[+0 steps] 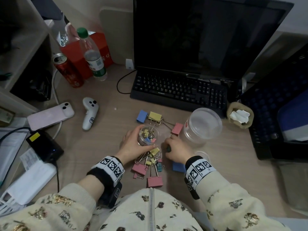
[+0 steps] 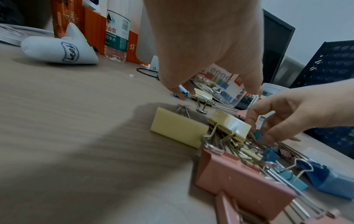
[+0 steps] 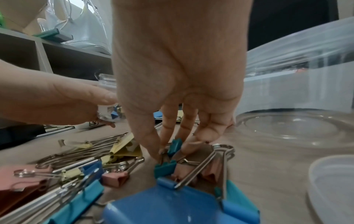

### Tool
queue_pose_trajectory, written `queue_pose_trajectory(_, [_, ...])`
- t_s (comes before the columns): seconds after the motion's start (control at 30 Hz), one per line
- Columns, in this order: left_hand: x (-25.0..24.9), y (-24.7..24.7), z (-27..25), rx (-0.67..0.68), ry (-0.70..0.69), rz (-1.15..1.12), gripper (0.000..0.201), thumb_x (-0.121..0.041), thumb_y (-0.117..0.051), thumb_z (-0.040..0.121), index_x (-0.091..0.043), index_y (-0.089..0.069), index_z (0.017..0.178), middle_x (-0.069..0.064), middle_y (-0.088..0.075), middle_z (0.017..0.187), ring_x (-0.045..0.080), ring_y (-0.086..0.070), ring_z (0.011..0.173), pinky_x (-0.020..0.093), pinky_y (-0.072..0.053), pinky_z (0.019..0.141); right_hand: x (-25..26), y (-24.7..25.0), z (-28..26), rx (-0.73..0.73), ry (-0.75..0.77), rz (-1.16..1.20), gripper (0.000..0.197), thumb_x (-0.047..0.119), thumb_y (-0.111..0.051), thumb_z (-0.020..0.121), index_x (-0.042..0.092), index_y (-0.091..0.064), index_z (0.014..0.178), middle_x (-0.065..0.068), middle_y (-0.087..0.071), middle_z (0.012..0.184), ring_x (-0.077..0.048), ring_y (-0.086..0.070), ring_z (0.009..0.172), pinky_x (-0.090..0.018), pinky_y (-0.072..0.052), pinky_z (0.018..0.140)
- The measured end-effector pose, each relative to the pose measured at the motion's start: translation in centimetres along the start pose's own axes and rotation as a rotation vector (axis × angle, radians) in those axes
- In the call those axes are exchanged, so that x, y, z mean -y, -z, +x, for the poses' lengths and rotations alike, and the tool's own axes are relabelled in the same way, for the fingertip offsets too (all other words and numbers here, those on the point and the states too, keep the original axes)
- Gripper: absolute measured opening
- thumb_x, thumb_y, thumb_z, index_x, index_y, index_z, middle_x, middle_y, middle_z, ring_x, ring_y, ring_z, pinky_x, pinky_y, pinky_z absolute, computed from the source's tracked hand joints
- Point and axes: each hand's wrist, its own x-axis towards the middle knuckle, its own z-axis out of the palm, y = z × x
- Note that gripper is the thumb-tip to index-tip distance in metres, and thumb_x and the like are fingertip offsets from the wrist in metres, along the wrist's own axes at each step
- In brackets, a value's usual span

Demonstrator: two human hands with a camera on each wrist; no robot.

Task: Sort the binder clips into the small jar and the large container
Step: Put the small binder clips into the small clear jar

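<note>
My left hand (image 1: 143,139) grips the small clear jar (image 1: 148,132), tilted just above the desk, with several small clips inside it. My right hand (image 1: 167,148) pinches a small teal binder clip (image 3: 175,146) between thumb and fingers at the top of the clip pile (image 1: 150,165). The pile mixes large and small pink, yellow and blue clips. The large clear container (image 1: 202,125) stands open to the right of my right hand and looks empty. Behind the jar lie a blue clip (image 1: 141,116), a yellow clip (image 1: 155,115) and a pink clip (image 1: 177,128).
A black keyboard (image 1: 178,90) and a monitor stand behind the clips. A white controller (image 1: 89,114), a phone (image 1: 50,116), a water bottle (image 1: 93,54) and a can (image 1: 68,70) are at the left. A dark mesh rack (image 1: 283,114) is at the right, a clear lid (image 3: 335,189) near my right wrist.
</note>
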Motion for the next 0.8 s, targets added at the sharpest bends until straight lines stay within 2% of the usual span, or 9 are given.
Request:
queue_pose_trajectory(0.1, [0.0,0.0,0.0,-0.002,-0.007,-0.002,0.096,-0.079,-0.070,0.044,-0.048,-0.039,0.130,-0.005,-0.046,0.135,0.017,-0.040,0.126,0.048,-0.039,0.106,0.0,0.1,0.3,-0.006,-0.005,0.069,0.030,0.013,-0.060,0.086,0.015,-0.059,0.116,-0.006,-0.051,0.121,-0.027,-0.054,0.110,-0.035,-0.048,0.088])
queue_pose_trajectory(0.2, [-0.2,0.0,-0.1,-0.002,-0.008,-0.007,0.095,-0.075,-0.071,0.045,-0.048,-0.039,0.130,-0.004,-0.046,0.136,0.018,-0.039,0.127,0.048,-0.038,0.107,0.0,0.2,0.2,-0.013,-0.010,0.100,0.026,0.010,-0.060,0.086,0.015,-0.059,0.112,-0.006,-0.052,0.119,-0.025,-0.055,0.106,-0.032,-0.047,0.085])
queue_pose_trajectory(0.3, [-0.2,0.1,0.0,-0.004,-0.002,-0.005,0.093,-0.074,-0.073,0.046,-0.049,-0.040,0.129,-0.004,-0.045,0.137,0.018,-0.038,0.129,0.048,-0.037,0.107,-0.2,0.1,0.3,-0.029,-0.025,0.119,0.025,0.008,-0.061,0.085,0.016,-0.060,0.108,-0.006,-0.055,0.116,-0.025,-0.056,0.104,-0.034,-0.050,0.086])
queue_pose_trajectory(0.4, [-0.1,0.1,0.1,-0.002,-0.002,-0.015,0.092,-0.072,-0.075,0.048,-0.048,-0.040,0.129,-0.005,-0.046,0.136,0.018,-0.038,0.128,0.047,-0.037,0.107,-0.5,-0.1,0.2,-0.048,-0.054,0.176,0.025,0.004,-0.065,0.083,0.019,-0.059,0.102,-0.002,-0.060,0.109,-0.021,-0.060,0.097,-0.035,-0.054,0.082])
queue_pose_trajectory(0.53, [0.0,0.1,0.1,-0.010,0.003,-0.006,0.092,-0.071,-0.075,0.048,-0.049,-0.038,0.130,-0.005,-0.047,0.134,0.017,-0.039,0.127,0.046,-0.038,0.107,-0.8,0.3,-0.1,-0.071,-0.050,0.254,0.021,0.010,-0.065,0.088,0.017,-0.058,0.108,-0.002,-0.065,0.108,-0.018,-0.062,0.093,-0.029,-0.055,0.074])
queue_pose_trajectory(0.6, [0.1,0.1,0.1,-0.009,0.006,0.004,0.095,-0.075,-0.073,0.046,-0.049,-0.038,0.130,-0.005,-0.047,0.134,0.017,-0.040,0.126,0.047,-0.038,0.106,-0.7,1.2,-0.2,-0.140,-0.061,0.317,0.018,0.012,-0.063,0.090,0.016,-0.059,0.107,-0.003,-0.065,0.107,-0.018,-0.062,0.090,-0.026,-0.054,0.069])
queue_pose_trajectory(0.7, [0.2,0.0,0.0,0.004,0.013,0.011,0.097,-0.079,-0.070,0.043,-0.050,-0.037,0.129,-0.004,-0.046,0.137,0.018,-0.039,0.128,0.050,-0.037,0.107,0.1,3.1,-0.4,-0.330,-0.017,0.414,0.012,0.015,-0.066,0.089,0.017,-0.064,0.101,-0.001,-0.066,0.100,-0.017,-0.063,0.091,-0.032,-0.055,0.082])
queue_pose_trajectory(0.8, [-0.2,-0.2,-0.1,0.016,0.000,0.025,0.096,-0.077,-0.070,0.043,-0.050,-0.037,0.129,-0.003,-0.045,0.138,0.020,-0.038,0.129,0.050,-0.035,0.108,1.6,4.7,-0.9,-0.383,0.111,0.542,0.013,0.023,-0.069,0.087,0.022,-0.069,0.099,0.008,-0.068,0.093,-0.008,-0.064,0.082,-0.029,-0.055,0.080])
